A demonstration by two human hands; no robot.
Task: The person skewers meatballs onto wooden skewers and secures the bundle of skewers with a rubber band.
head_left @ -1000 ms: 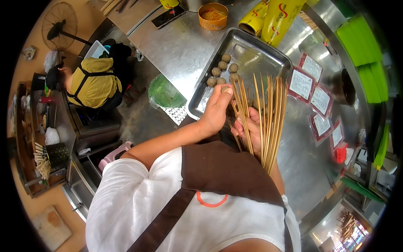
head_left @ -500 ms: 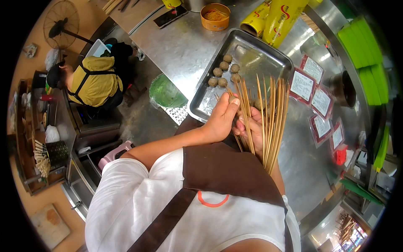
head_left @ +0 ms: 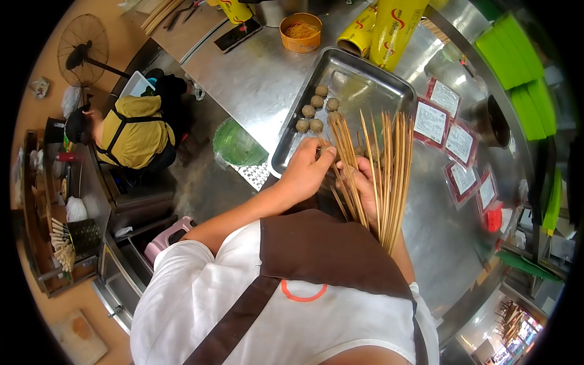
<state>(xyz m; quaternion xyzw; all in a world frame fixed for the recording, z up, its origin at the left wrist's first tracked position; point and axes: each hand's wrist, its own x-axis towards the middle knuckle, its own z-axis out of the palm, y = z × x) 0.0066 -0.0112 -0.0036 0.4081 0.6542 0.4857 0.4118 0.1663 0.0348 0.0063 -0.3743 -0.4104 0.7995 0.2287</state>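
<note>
My right hand (head_left: 363, 185) is wrapped round a fanned bundle of thin wooden skewers (head_left: 396, 176), their tips pointing up over the tray. Close beside it, my left hand (head_left: 309, 167) is closed, thumb and fingers pinched together at the left edge of the bundle. What the left fingers hold is hidden. Beyond both hands lies a metal tray (head_left: 364, 67) with several brown-grey meatballs (head_left: 317, 101) grouped on its left side. A few more round shapes show partly behind the skewers.
Sealed red packs with white labels (head_left: 431, 121) lie right of the tray. Behind it are yellow wrap rolls (head_left: 398, 27), an orange tub (head_left: 300, 33) and a phone (head_left: 238, 35). A person in a yellow top (head_left: 137, 131) sits at left, near a green basket (head_left: 238, 143).
The whole view has shifted slightly left. A round ball seen at my left fingertips earlier is now hidden. My right hand keeps its hold on the skewers.
</note>
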